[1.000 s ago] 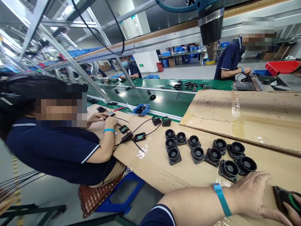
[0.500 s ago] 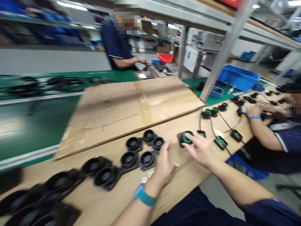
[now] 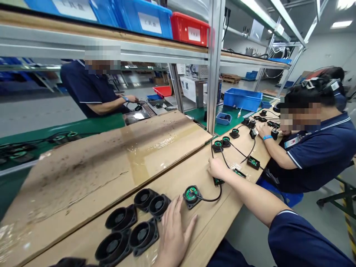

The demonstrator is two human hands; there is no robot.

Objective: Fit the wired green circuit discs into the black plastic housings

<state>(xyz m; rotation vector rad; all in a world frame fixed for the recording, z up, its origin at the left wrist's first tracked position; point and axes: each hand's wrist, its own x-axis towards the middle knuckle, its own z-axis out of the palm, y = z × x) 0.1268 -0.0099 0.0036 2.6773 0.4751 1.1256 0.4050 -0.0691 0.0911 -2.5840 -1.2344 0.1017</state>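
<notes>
My left hand point(image 3: 174, 231) rests low with its fingers spread beside a cluster of black round fans point(image 3: 143, 233), holding nothing. Just past its fingertips lies a black fan unit with a green circuit board point(image 3: 191, 193) in its middle. From that unit a black cable point(image 3: 214, 200) curves right to a small black box with a green board point(image 3: 218, 182), partly hidden under my right hand point(image 3: 219, 168). The right fingers are drawn together above the box; what they grip is hidden. Beyond the hand sit more green-board units point(image 3: 217, 145) with cables.
A cardboard sheet point(image 3: 91, 178) lies along the far side of the brown bench. A metal post point(image 3: 213, 74) rises behind it. At right a co-worker point(image 3: 319, 144) handles similar parts; another person point(image 3: 89, 85) stands across. Blue bin point(image 3: 241, 99) at the back.
The view has swung right. My right hand has left the green-board unit and moved right to the small black box. My left hand stays open near the fans.
</notes>
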